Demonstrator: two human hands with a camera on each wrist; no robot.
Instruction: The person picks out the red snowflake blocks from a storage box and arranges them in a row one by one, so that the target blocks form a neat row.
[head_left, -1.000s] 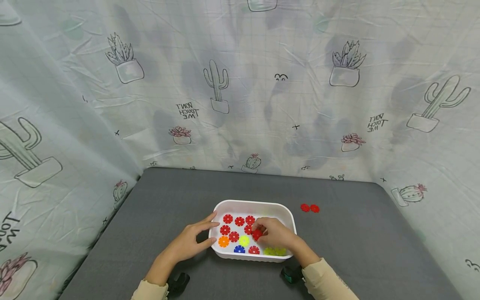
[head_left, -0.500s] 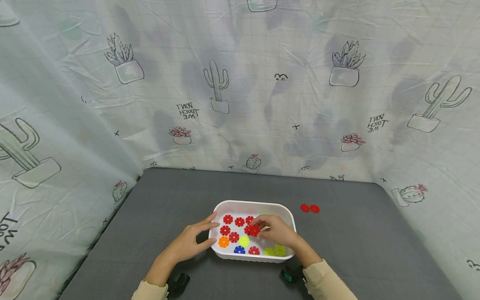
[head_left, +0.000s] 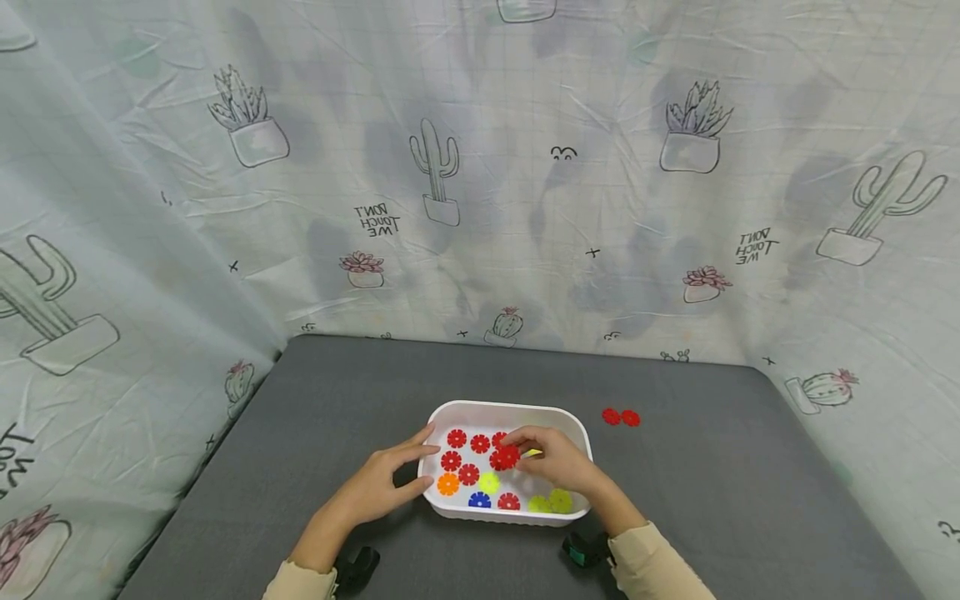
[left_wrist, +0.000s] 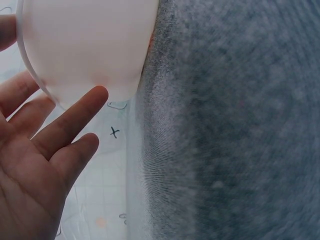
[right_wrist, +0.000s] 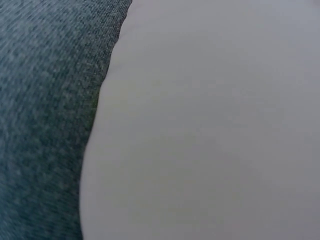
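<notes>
A white tray (head_left: 525,518) stands on the grey table, holding notched plastic discs like snowflake building pieces. My right hand (head_left: 558,462) reaches over its right side, thumb and fingers pinching a red snowflake disc (head_left: 509,457) above others. My left hand (head_left: 375,483) touches the left end of the tray, fingers spread at the rim. In the left wrist view my left hand (left_wrist: 45,150) lays fairly straight fingers along the outer wall of the tray (left_wrist: 90,45). The tray wall (right_wrist: 200,125) fills most of the right wrist view, with the right hand out of sight.
Inside the tray lie several red discs (head_left: 468,475), an orange disc (head_left: 447,484), a blue disc (head_left: 479,500) and yellow discs (head_left: 559,501). Two red discs (head_left: 621,417) lie side by side on the table (head_left: 360,375), right of the tray. A cactus-print curtain (head_left: 480,183) stands behind.
My right hand has lifted the red disc slightly and turned it to face the camera, shifting a little up and left. My left hand and the tray have stayed put.
</notes>
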